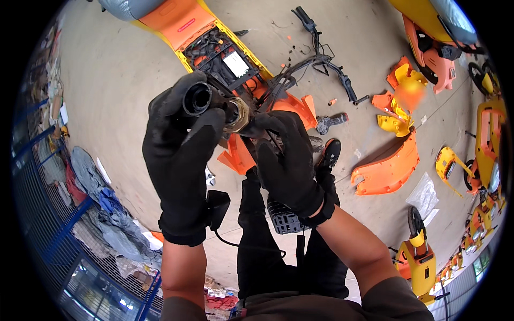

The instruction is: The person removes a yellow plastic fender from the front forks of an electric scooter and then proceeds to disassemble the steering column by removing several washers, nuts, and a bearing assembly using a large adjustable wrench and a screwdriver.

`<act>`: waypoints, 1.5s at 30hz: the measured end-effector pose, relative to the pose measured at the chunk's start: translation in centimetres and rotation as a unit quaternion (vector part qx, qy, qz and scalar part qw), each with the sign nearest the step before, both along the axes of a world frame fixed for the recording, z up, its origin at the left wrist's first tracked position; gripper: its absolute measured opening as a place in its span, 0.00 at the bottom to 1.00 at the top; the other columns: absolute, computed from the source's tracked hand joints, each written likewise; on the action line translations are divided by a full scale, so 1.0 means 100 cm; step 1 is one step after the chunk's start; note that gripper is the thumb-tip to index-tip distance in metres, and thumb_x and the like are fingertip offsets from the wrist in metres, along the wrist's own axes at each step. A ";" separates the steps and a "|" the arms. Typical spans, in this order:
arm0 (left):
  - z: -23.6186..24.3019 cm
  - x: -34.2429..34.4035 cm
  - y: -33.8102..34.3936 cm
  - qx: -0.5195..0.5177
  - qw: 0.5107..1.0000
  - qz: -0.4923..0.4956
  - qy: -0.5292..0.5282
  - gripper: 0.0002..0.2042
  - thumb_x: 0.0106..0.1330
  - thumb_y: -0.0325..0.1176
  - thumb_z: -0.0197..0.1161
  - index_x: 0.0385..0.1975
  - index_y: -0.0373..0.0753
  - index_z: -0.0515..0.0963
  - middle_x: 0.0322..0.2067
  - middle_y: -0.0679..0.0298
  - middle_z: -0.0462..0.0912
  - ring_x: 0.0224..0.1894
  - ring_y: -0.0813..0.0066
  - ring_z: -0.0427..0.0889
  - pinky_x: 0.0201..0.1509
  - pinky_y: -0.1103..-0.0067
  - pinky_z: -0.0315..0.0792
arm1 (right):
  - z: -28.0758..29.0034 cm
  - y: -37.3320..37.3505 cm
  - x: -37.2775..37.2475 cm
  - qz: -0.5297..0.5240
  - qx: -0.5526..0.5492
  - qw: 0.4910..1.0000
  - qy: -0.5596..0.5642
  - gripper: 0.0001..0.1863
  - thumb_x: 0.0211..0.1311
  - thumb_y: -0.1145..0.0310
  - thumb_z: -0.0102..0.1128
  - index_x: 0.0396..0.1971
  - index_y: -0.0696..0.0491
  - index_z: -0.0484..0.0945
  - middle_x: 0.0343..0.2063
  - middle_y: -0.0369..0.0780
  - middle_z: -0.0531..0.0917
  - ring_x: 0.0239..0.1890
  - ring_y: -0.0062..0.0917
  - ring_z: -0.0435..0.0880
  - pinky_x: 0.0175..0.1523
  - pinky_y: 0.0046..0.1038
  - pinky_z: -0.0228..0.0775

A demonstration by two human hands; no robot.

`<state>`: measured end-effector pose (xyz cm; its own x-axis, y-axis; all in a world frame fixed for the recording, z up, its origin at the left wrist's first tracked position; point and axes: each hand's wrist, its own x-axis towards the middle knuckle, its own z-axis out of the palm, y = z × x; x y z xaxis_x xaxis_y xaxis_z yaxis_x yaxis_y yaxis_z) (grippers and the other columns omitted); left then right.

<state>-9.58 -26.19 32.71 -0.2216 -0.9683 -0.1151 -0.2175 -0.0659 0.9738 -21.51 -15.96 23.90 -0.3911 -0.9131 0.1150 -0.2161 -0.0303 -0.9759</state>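
My left hand (179, 144), in a black glove, is closed around a black hollow tube (197, 99) whose round open end faces up. Just right of it is a brass-coloured hex nut (239, 114) with a dark opening. My right hand (284, 155), also gloved in black, has its bent fingertips pressed together at the nut's right edge. The fingers hide much of both parts. Behind my hands lies a partly stripped orange and yellow scooter body (184, 24) with wiring in an open bay (217, 53).
A black handlebar with cables (321, 58) lies on the floor ahead. To the right are an orange curved panel (388, 166), yellow and orange cover pieces (396, 120) and clear plastic (424, 195). More scooters (423, 262) stand further right. A heap of cloth (107, 214) lies by blue metal racking at left.
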 end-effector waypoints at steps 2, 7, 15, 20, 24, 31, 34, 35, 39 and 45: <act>0.000 0.002 -0.001 -0.014 1.000 -0.012 0.003 0.21 0.64 0.19 0.62 0.59 0.33 0.77 0.54 0.61 0.80 0.55 0.73 0.80 0.62 0.76 0.73 | 0.002 -0.002 0.000 -0.006 -0.007 1.000 -0.002 0.18 0.56 0.78 0.59 0.49 0.63 0.74 0.45 0.49 0.80 0.49 0.45 0.77 0.56 0.43 0.70; 0.006 0.002 -0.012 -0.036 0.999 -0.028 -0.013 0.18 0.72 0.25 0.54 0.61 0.32 0.75 0.58 0.58 0.80 0.61 0.72 0.77 0.67 0.75 0.69 | 0.002 -0.004 0.002 -0.015 -0.015 1.000 -0.014 0.17 0.57 0.78 0.58 0.48 0.62 0.74 0.44 0.48 0.80 0.47 0.44 0.77 0.55 0.43 0.70; 0.014 0.024 -0.003 -0.081 0.995 0.058 0.008 0.25 0.59 0.16 0.63 0.59 0.36 0.77 0.56 0.59 0.79 0.50 0.75 0.79 0.59 0.78 0.72 | -0.002 -0.001 0.002 -0.001 0.008 1.000 -0.013 0.16 0.61 0.79 0.54 0.50 0.60 0.75 0.46 0.47 0.79 0.50 0.37 0.80 0.58 0.36 0.71; -0.007 0.049 0.030 -0.116 0.985 -0.011 -0.129 0.27 0.52 0.12 0.61 0.56 0.35 0.79 0.54 0.63 0.74 0.52 0.74 0.78 0.60 0.77 0.71 | 0.000 0.001 0.000 0.017 0.037 0.999 -0.037 0.15 0.65 0.79 0.50 0.50 0.60 0.75 0.47 0.44 0.80 0.49 0.29 0.82 0.57 0.31 0.73; -0.017 0.051 0.040 -0.110 0.989 -0.006 -0.104 0.31 0.47 0.17 0.74 0.56 0.39 0.79 0.57 0.60 0.71 0.61 0.68 0.73 0.63 0.73 0.70 | -0.003 0.001 0.006 0.011 0.040 0.996 -0.074 0.14 0.65 0.78 0.49 0.49 0.60 0.75 0.45 0.41 0.80 0.47 0.24 0.81 0.57 0.29 0.74; -0.026 0.055 0.049 -0.110 0.986 0.011 -0.122 0.27 0.49 0.22 0.75 0.54 0.42 0.80 0.55 0.60 0.72 0.59 0.66 0.75 0.60 0.72 0.72 | 0.009 0.000 -0.002 0.015 0.045 0.995 -0.082 0.21 0.64 0.77 0.57 0.57 0.60 0.73 0.49 0.43 0.78 0.51 0.26 0.79 0.58 0.30 0.72; -0.031 0.064 0.053 -0.101 0.988 0.018 -0.112 0.28 0.50 0.21 0.75 0.55 0.42 0.80 0.55 0.59 0.72 0.58 0.66 0.75 0.59 0.72 0.72 | 0.034 -0.013 -0.026 0.034 0.047 0.997 0.047 0.28 0.58 0.77 0.66 0.61 0.58 0.73 0.50 0.44 0.76 0.51 0.32 0.78 0.56 0.32 0.73; -0.032 0.067 0.056 -0.096 0.989 0.020 -0.107 0.28 0.50 0.21 0.74 0.55 0.42 0.80 0.55 0.59 0.72 0.58 0.66 0.76 0.58 0.72 0.73 | 0.040 -0.019 -0.036 0.073 0.037 0.994 0.068 0.29 0.57 0.77 0.67 0.60 0.57 0.73 0.51 0.44 0.76 0.51 0.33 0.79 0.56 0.33 0.73; -0.036 0.072 0.065 -0.069 0.996 0.039 -0.033 0.28 0.50 0.19 0.73 0.55 0.40 0.79 0.55 0.59 0.73 0.57 0.67 0.76 0.60 0.73 0.73 | 0.044 -0.044 -0.046 0.171 0.050 0.981 0.079 0.27 0.55 0.77 0.68 0.57 0.54 0.77 0.49 0.42 0.79 0.52 0.34 0.80 0.58 0.33 0.72; -0.035 0.085 0.071 -0.056 0.997 0.056 0.002 0.27 0.51 0.18 0.73 0.54 0.37 0.79 0.57 0.58 0.72 0.57 0.67 0.77 0.60 0.74 0.74 | 0.049 -0.046 -0.043 0.195 0.139 0.970 -0.053 0.21 0.63 0.78 0.64 0.56 0.58 0.76 0.50 0.36 0.81 0.52 0.21 0.80 0.59 0.26 0.71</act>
